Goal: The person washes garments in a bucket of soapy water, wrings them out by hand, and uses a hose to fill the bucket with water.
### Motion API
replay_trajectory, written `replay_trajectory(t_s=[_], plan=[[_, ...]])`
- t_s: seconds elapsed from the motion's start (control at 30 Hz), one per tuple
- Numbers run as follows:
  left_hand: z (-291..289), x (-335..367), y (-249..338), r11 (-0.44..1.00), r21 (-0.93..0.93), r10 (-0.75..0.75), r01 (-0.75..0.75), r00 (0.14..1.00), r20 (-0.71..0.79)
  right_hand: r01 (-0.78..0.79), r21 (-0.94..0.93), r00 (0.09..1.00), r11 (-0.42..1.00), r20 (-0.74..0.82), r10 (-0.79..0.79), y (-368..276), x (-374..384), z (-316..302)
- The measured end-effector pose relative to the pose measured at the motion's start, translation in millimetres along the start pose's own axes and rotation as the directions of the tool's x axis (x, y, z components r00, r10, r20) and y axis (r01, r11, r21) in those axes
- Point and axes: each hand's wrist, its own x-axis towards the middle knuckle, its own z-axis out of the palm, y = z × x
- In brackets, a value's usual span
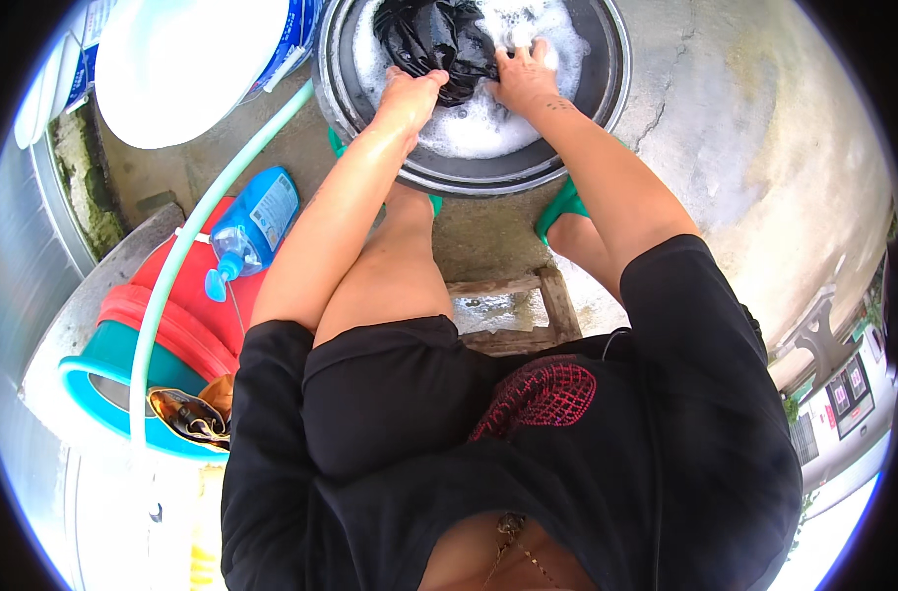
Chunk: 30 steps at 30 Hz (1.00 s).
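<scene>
A wet black cloth (431, 41) lies bunched in a round dark basin (513, 169) of water and white suds (483, 131). My left hand (410, 100) pinches the near edge of the cloth between thumb and fingers. To the right of the cloth, my right hand (526, 81) is in the foam with its fingers apart. Foam clings to those fingers and hides some of the tips. Whether its thumb touches the cloth I cannot tell.
A blue pump bottle (270, 212) lies on an upturned red tub (163, 330) at left, near a teal basin (85, 379). A pale green hose (173, 256) curves past it. White basins (178, 69) stand upper left. A wooden stool (559, 305) shows below me.
</scene>
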Motion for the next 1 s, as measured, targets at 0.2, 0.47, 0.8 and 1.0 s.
replay_trajectory(t_s=[0.2, 0.47, 0.8, 1.0], plan=[[-4, 2, 10, 0.920, -0.328, -0.142, 0.213, 0.964, 0.226, -0.001, 0.731, 0.982, 0.682, -0.128, 0.139, -31, -42, -58], [-33, 19, 0, 0.703, -0.650, 0.162, 0.289, 0.825, 0.541, 0.582, 0.623, 0.795, 0.523, -0.573, -0.202, -110, -111, -125], [9, -82, 82, 0.654, 0.518, 0.478, -0.552, 0.832, 0.283, 0.180, 0.632, 0.984, 0.754, -0.112, -0.141, 47, -66, -15], [22, -67, 46, 0.054, 0.875, 0.386, -0.481, 0.818, 0.426, -0.185, 0.955, 0.932, 0.232, 0.096, 0.350, 86, -13, -28]])
